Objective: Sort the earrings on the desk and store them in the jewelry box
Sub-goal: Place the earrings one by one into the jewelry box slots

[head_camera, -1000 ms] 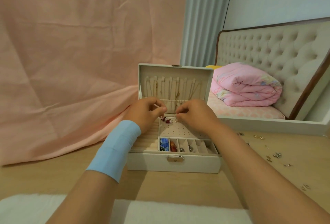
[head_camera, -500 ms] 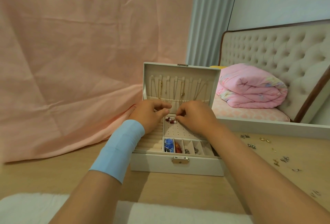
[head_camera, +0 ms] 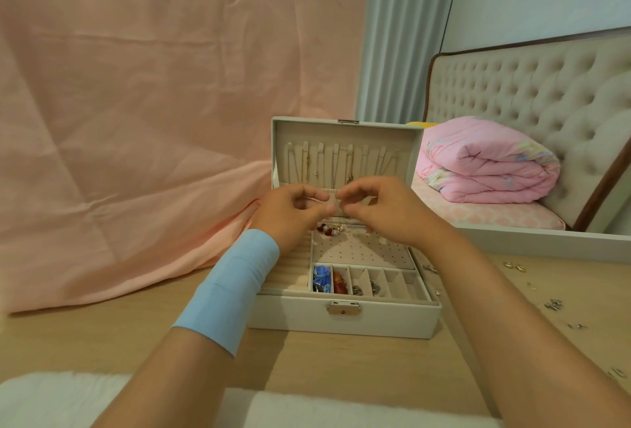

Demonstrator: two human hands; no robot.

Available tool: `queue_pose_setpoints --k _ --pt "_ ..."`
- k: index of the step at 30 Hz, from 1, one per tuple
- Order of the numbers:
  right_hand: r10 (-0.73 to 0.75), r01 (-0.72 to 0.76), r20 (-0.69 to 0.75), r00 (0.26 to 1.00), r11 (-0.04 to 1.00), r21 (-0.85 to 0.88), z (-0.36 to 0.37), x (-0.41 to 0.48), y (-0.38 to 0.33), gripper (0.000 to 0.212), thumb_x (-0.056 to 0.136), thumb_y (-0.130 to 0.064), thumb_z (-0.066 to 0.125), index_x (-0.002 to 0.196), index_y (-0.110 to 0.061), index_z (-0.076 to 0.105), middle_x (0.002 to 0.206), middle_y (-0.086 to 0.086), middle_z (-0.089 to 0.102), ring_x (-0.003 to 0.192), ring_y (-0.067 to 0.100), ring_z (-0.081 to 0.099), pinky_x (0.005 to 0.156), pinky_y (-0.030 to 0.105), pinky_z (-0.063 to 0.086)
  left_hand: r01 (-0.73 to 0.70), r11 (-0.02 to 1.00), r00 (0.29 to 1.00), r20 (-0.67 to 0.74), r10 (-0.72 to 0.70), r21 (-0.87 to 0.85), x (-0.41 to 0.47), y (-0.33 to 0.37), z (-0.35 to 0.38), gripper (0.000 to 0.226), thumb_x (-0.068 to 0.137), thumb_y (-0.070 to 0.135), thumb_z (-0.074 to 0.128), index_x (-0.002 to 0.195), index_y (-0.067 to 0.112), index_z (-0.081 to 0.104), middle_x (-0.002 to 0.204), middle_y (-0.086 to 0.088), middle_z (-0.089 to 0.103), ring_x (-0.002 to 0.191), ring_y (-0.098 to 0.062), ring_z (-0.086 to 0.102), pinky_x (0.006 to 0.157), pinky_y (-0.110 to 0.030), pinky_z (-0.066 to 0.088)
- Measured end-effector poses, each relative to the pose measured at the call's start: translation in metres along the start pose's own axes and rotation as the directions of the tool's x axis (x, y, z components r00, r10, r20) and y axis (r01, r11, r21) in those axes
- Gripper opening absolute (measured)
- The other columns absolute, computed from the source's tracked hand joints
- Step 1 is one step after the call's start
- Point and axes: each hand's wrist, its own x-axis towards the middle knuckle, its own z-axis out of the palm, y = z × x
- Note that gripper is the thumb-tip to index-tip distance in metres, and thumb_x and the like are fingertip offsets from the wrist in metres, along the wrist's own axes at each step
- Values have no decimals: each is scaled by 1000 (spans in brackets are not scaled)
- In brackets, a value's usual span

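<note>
"Over the jewelry box (head_camera: 375, 322), what do you read on your feed?"

"I have both hands up above its back half, in front of the raised lid (head_camera: 345, 130). The left hand (head_camera: 290, 212), with a blue band (head_camera: 232, 287) on its wrist, and the right hand (head_camera: 386, 211) face each other, fingertips almost meeting. Fingers are curled on both, thumb and forefinger drawn close as in a pinch. Whether anything tiny sits between them I cannot tell; anything that small is lost in my picture."

"And the earrings?"

"I count two lots. A red and pearl cluster (head_camera: 326, 229) lies on the dotted panel (head_camera: 368, 250) inside the box, just below the hands. Loose earrings (head_camera: 553, 304) are scattered on the worktop (head_camera: 102, 325) to the right of the box, well apart from both hands."

"What else is in the box?"

"Along its front row of narrow compartments I see a blue piece (head_camera: 322, 279) in the leftmost, a red piece (head_camera: 339, 283) next to it, then small silver bits (head_camera: 356, 289) in the next two. Chains (head_camera: 348, 164) hang inside the lid. The box sits on the worktop, its clasp (head_camera: 343, 307) toward me."

"Surroundings?"

"Pink cloth (head_camera: 136, 103) drapes behind and left of the box; a folded pink quilt (head_camera: 485, 164) lies on the bed (head_camera: 495, 216) to the right, in front of a tufted headboard (head_camera: 512, 86). A white fluffy edge (head_camera: 51, 400) runs along the bottom of my view."
</note>
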Motion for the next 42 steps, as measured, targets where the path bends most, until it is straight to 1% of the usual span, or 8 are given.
queue_pose_setpoints --k 5,10,13,16,24,29,35,42 --pt "-52 47 24 998 986 159 -9 -7 -14 19 81 -13 84 96 -24 80 90 -2 77 55 -6 60 56 14 49 1 999 999 -48 -3 -52 -2 4 8 7 82 31 78 83 25 75 70 10 72 61 1 62 64 -20 48" --pt "0 13 -78 997 985 173 -8 -6 -3 14 83 -14 83 95 -20 82 83 -5 76 59 -7 61 55 9 45 -9 1000 1000 -25 9 5 -3 6 13 12 91 38 66 94 32 75 84 10 75 76 -5 68 75 -25 53" --pt "61 -53 -130 990 997 61 -5 -5 9 13 85 -17 82 96 -23 81 83 -16 72 67 -11 62 66 7 47 -57 963 998 29 51 263 -2 3 14 17 94 40 60 102 34 73 98 19 71 92 0 63 87 -26 49" --pt "120 -142 -142 983 978 -150 1 -4 19 13 85 -23 82 96 -29 80 88 -19 69 87 1 66 85 25 53 -124 824 991 110 76 553 0 -5 15 21 94 42 56 111 41 69 121 18 64 119 -9 52 103 -38 43" --pt "37 -79 -104 994 897 -435 14 -6 16 1 87 -31 77 86 -30 77 88 -13 72 83 9 64 72 28 51 -192 751 960 278 11 631 1 -10 16 38 97 39 48 135 36 56 138 6 52 131 -16 37 111 -37 30" --pt "-18 -18 -61 998 845 -535 17 -5 17 6 89 -34 73 89 -31 78 91 -13 71 85 10 63 66 26 45 -196 753 959 285 12 628 4 -13 17 39 96 39 49 134 35 57 135 5 54 128 -17 41 110 -39 34" --pt "70 -40 73 995 935 -352 4 -3 18 19 91 -16 65 96 -29 78 99 -13 73 94 8 66 87 34 55 -212 736 956 291 22 642 3 -13 17 43 96 37 49 139 35 50 138 5 52 131 -17 39 111 -41 34" --pt "84 -48 100 991 947 -318 2 -3 23 27 92 -8 62 96 -27 80 106 -10 74 101 7 66 96 33 53 -206 723 954 299 0 659 4 -11 17 43 97 40 48 140 36 50 140 4 51 132 -19 38 111 -43 34"
